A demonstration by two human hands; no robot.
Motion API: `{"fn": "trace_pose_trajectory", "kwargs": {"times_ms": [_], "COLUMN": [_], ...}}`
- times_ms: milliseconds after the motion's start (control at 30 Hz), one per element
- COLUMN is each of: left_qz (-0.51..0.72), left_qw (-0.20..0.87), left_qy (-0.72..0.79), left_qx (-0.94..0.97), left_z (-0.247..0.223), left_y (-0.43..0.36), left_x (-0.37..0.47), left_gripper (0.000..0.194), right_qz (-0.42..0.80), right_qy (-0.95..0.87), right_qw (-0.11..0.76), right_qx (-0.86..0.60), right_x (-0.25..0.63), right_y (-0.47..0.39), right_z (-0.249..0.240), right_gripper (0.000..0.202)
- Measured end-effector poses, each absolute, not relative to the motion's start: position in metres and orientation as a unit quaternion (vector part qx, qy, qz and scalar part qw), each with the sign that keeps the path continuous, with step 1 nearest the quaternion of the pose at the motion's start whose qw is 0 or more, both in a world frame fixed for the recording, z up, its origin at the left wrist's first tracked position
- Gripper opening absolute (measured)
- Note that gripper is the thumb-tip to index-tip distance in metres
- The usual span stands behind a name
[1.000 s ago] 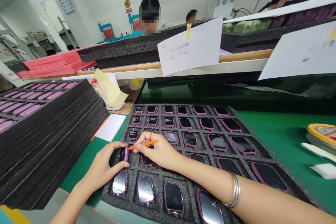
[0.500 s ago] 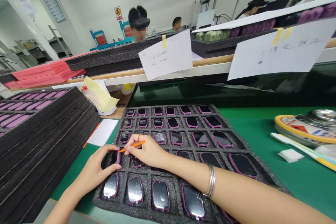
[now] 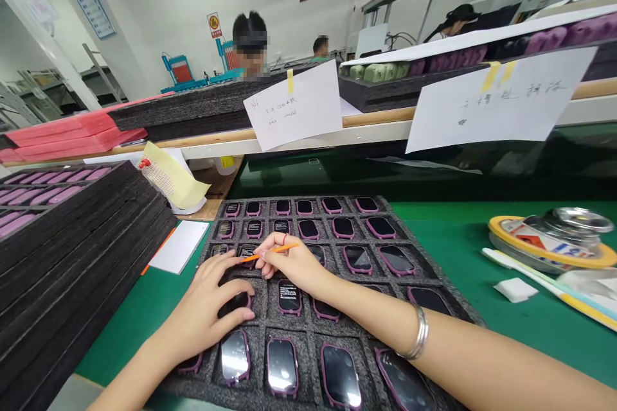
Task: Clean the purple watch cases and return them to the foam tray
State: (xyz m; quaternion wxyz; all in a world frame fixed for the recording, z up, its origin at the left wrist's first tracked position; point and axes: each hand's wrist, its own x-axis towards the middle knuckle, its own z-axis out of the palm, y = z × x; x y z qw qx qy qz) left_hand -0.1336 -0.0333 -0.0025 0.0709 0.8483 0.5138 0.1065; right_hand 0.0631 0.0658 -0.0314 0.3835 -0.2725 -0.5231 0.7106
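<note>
My left hand (image 3: 212, 295) lies over the left side of a dark grey foam tray (image 3: 258, 327), fingers spread and thumb apart. Partly hidden beneath it is a dark-screened purple watch case (image 3: 241, 301), which shows between thumb and fingers. My right hand (image 3: 294, 263) pinches a thin orange stick (image 3: 279, 249). Its tip points left, close to my left index fingertip and the lower edge of a purple watch case with a lit screen (image 3: 247, 252); I cannot tell whether it touches. Another watch case with white text (image 3: 289, 297) sits below my right hand.
Stacked black foam trays (image 3: 110, 250) with purple parts stand at left, beside a white pad (image 3: 179, 247). To the right are a round metal tin (image 3: 554, 237), a toothbrush (image 3: 530, 270) and a white pad piece (image 3: 515, 289). A shelf (image 3: 366, 133) with taped paper notes crosses behind; people sit beyond.
Both hands have moved right, from the leftmost watch case to the neighbouring column. My left thumb and fingers have come off the tilted case and spread wider. The view has shifted slightly.
</note>
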Motion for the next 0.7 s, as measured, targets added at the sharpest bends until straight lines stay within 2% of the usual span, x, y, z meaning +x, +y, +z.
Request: {"fn": "trace_pose_trajectory", "kwargs": {"times_ms": [267, 433, 600, 700], "left_qz": [0.216, 0.221, 0.227, 0.216], "left_qw": [0.051, 0.065, 0.082, 0.073], "left_qy": [0.501, 0.517, 0.573, 0.584], "left_qx": [0.837, 0.825, 0.783, 0.779], "left_z": [-0.015, -0.016, -0.017, -0.019], "left_y": [-0.046, -0.046, -0.049, -0.05], "left_x": [-0.152, -0.147, -0.147, -0.147], "left_gripper": [0.025, 0.025, 0.043, 0.044], "right_qz": [0.735, 0.727, 0.718, 0.712], "right_qy": [-0.541, -0.559, -0.571, -0.579], "right_qw": [0.341, 0.333, 0.332, 0.331], "right_qx": [-0.226, -0.218, -0.218, -0.221], "right_x": [0.063, 0.064, 0.063, 0.064], "right_y": [0.06, 0.055, 0.053, 0.052], "right_z": [-0.029, -0.029, -0.03, -0.031], "right_gripper": [0.014, 0.015, 0.02, 0.02]}}
